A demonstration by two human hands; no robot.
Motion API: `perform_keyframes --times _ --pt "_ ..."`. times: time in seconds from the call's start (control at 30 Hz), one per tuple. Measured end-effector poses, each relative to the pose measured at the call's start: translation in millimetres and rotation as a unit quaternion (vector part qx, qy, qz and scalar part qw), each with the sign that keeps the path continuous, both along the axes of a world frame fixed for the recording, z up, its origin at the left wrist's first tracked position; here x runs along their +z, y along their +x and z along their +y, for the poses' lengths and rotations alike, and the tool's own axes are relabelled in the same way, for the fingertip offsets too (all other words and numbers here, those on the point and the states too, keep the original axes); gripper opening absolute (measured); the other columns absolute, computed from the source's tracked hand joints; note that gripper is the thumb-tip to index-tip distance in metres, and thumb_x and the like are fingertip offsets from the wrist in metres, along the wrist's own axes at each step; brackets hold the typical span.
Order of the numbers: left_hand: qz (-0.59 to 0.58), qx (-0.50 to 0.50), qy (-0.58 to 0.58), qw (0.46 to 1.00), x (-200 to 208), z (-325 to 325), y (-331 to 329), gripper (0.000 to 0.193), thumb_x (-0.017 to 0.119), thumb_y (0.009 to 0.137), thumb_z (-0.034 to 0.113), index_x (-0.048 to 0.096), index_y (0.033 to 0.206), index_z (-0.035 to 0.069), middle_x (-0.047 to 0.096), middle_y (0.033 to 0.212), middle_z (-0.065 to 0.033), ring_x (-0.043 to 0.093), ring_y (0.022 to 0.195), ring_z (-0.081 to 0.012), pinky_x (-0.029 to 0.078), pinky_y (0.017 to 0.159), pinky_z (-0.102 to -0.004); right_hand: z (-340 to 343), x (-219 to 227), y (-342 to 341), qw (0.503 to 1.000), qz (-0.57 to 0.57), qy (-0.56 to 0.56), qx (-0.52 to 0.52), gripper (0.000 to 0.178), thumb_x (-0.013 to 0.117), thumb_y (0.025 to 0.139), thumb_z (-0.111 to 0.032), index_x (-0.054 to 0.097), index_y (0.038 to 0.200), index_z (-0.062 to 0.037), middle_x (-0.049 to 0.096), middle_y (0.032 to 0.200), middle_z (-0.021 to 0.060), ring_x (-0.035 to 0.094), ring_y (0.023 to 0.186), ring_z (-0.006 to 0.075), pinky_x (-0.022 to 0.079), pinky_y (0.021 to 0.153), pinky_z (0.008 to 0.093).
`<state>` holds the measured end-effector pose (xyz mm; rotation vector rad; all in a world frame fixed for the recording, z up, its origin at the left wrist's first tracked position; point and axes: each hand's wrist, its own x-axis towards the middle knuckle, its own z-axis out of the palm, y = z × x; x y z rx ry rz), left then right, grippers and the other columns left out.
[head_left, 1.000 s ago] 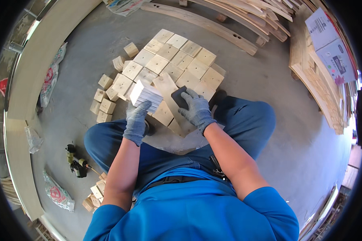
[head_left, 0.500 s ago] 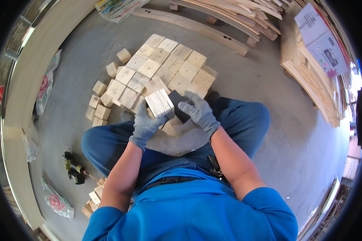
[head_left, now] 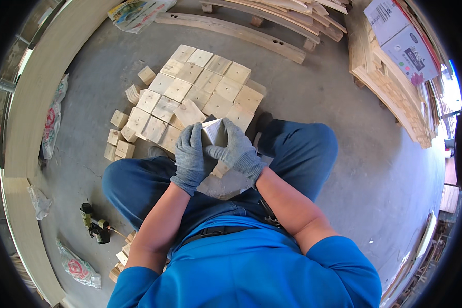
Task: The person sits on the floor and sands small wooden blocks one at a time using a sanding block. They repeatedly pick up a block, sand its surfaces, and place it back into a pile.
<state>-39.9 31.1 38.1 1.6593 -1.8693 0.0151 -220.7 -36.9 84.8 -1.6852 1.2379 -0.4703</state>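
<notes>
Grey knit gloves cover both hands, which meet in front of me over my spread knees. Between them sits a wooden block (head_left: 215,133), tilted, a pale ridged face showing. My left hand (head_left: 192,154) is closed on its left side. My right hand (head_left: 236,150) wraps the right side, thumb across the near face and fingers over the top. A sliver of a flat dark piece (head_left: 209,118) shows at the block's far edge; the rest is hidden, and which hand bears it I cannot tell. Just beyond stand close-set rows of wooden blocks (head_left: 194,73), one lying askew on top.
Loose blocks (head_left: 119,119) lie left of the rows. A green-black power tool (head_left: 94,224) rests on the floor to the left, near more wood pieces (head_left: 123,255). Plastic bags (head_left: 78,265) lie along the left board. Far right, cartons (head_left: 403,43) sit on stacked timber (head_left: 390,97).
The block has turned and tilted between my hands. My right hand has moved left onto it, and the dark piece, earlier plain beside the block, is now mostly hidden behind it.
</notes>
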Motion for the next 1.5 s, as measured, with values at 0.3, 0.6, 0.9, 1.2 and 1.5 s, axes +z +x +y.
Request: perform_keyframes --times 0.3,0.6,0.9,1.2,1.5 --pt "0.098 0.0 0.064 0.993 23 -7 -3 0.116 0.099 0.071 0.026 0.034 0.165 0.004 0.045 0.159 -0.0252 0.047 0.146 -0.045 0.044 0.121 -0.0506 -91 -14 -55 0.984 -0.091 -0.066 -0.139 0.075 0.094 0.082 -0.035 0.066 0.139 0.0055 0.076 0.122 0.0218 0.073 0.115 0.0296 0.057 0.101 0.0376" --pt "0.172 0.0 0.145 0.974 -7 -26 14 0.088 0.095 0.08 0.02 0.05 0.154 0.005 0.054 0.15 -0.0224 0.058 0.137 -0.0394 0.051 0.116 -0.0464 -271 -47 -176 0.975 -0.12 0.079 -0.166 0.062 0.086 0.091 -0.03 0.069 0.14 0.0039 0.078 0.121 0.0136 0.073 0.106 0.0202 0.056 0.096 0.0335" --pt "0.199 0.021 0.238 0.95 -24 -40 13 0.081 0.092 0.081 0.019 0.054 0.15 0.002 0.056 0.147 -0.0218 0.059 0.135 -0.0387 0.051 0.115 -0.0459 -335 -106 -156 0.984 0.022 0.148 -0.099 0.052 0.079 0.097 -0.036 0.074 0.136 -0.0027 0.08 0.117 0.0129 0.072 0.1 0.0209 0.056 0.089 0.0352" --pt "0.188 0.033 0.258 0.947 -33 -50 18 0.077 0.094 0.079 0.022 0.058 0.145 0.004 0.059 0.145 -0.0218 0.061 0.132 -0.0405 0.052 0.113 -0.0476 -362 -159 -124 0.967 -0.053 0.247 -0.038 0.053 0.077 0.099 -0.035 0.071 0.14 -0.0009 0.076 0.128 0.0125 0.069 0.113 0.023 0.053 0.102 0.0362" --pt "0.179 0.04 0.246 0.952 -36 -58 19 0.077 0.097 0.073 0.019 0.06 0.139 0.004 0.062 0.142 -0.0213 0.065 0.127 -0.0389 0.054 0.11 -0.0459 -351 -173 -104 0.981 0.045 0.187 -0.005 0.054 0.07 0.104 -0.043 0.071 0.14 -0.0034 0.076 0.132 0.014 0.071 0.118 0.028 0.054 0.103 0.0394"
